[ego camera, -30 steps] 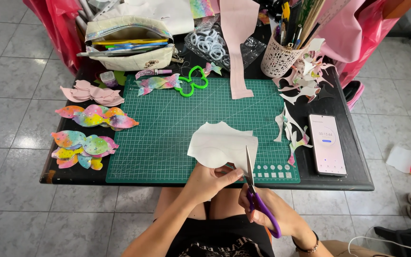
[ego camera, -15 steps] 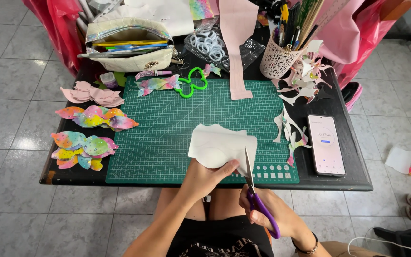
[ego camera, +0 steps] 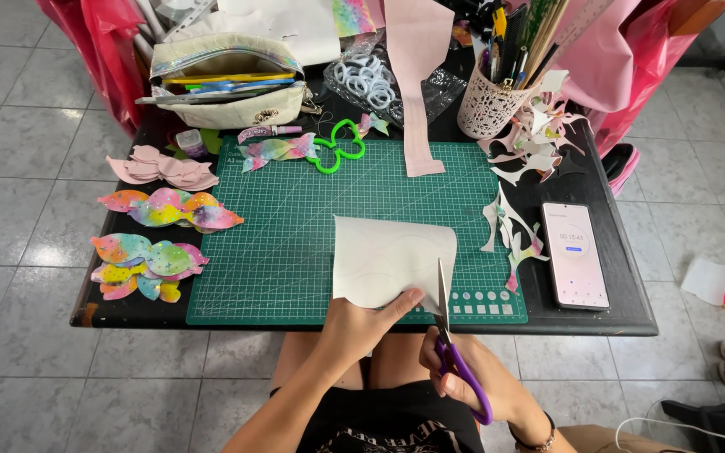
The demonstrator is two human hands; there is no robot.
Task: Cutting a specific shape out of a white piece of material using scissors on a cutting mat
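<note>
both hands [ego camera: 362, 323] partly hide sheet [ego camera: 392, 260] and scissors [ego camera: 455, 361].

Small black table [ego camera: 623, 323] on grey tiles, green cutting mat [ego camera: 295, 243] at centre, rainbow bow shapes [ego camera: 148, 256] left of mat, phone [ego camera: 575, 253] right (screen lit), pencil pouch [ego camera: 224, 84] behind.

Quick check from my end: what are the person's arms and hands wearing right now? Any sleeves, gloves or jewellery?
Both forearms are bare, with no sleeves and no gloves. The left hand shows nothing worn. The right hand has a beaded bracelet at the wrist, dark with some metallic links. I can make out no rings at this size.
</note>
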